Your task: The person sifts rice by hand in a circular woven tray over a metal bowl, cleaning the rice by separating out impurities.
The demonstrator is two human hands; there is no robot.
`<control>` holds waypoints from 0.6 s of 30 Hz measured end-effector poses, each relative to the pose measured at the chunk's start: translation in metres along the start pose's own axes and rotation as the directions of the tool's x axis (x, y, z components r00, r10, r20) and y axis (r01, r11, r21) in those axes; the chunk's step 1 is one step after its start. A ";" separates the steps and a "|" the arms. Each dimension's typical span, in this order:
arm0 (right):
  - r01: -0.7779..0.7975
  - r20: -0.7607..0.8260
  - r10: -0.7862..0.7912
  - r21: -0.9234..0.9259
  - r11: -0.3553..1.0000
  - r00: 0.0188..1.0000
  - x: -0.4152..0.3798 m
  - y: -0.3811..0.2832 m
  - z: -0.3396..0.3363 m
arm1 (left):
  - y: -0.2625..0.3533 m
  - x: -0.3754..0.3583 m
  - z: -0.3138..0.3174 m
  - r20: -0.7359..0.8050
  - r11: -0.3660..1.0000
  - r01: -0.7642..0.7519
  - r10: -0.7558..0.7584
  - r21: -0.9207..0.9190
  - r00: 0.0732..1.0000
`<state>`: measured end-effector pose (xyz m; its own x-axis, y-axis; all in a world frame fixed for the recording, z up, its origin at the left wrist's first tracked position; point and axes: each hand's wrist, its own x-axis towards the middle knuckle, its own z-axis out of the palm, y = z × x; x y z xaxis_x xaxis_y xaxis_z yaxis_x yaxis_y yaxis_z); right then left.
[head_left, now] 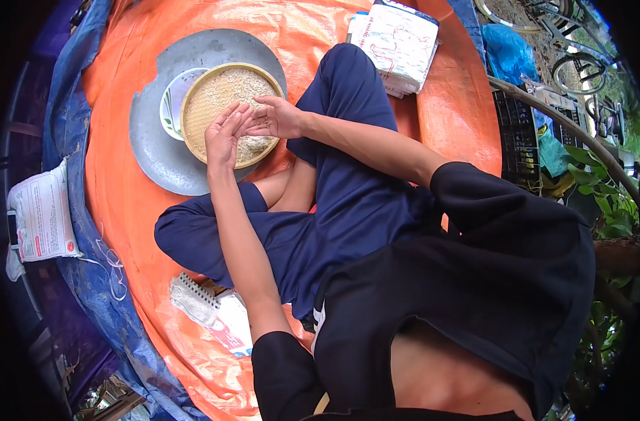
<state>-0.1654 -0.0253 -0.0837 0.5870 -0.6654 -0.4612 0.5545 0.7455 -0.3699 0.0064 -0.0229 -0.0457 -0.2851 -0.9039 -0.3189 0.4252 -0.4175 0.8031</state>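
Note:
Over a round woven basket (186,119) of pale grains (246,83), both my hands meet with their fingers overlapping. My left hand (225,137) is open, palm turned up and fingers stretched toward the right one. My right hand (279,118) is also open and slightly cupped; a few small specks seem to lie by its fingers, too small to name. The basket rests partly on a white plate with a leaf pattern (171,105). Both sit on a large round grey metal tray (155,158).
My crossed legs in blue trousers (355,161) border the tray on an orange tarp (460,133). A spiral notebook (196,298) lies by my left knee. White packages (397,45) sit at top right, a white sack (45,214) at left, a black crate (516,130) beyond the tarp.

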 end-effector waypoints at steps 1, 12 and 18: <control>-0.001 -0.007 0.001 0.010 1.000 1.000 0.000 0.000 0.000 | 0.000 0.000 0.002 -0.012 1.000 0.003 -0.003 0.029 1.000; -0.023 0.134 0.002 0.155 0.988 0.991 0.004 -0.002 -0.013 | -0.023 0.003 0.020 0.009 0.952 -0.019 0.017 0.306 1.000; -0.005 0.064 -0.004 0.140 0.990 0.998 0.007 0.000 -0.015 | -0.018 0.001 0.022 0.034 0.957 0.008 -0.018 0.289 0.999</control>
<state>-0.1701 -0.0294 -0.0985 0.6210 -0.6696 -0.4073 0.6289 0.7359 -0.2510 -0.0202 -0.0144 -0.0497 -0.3220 -0.8923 -0.3162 0.1562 -0.3795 0.9119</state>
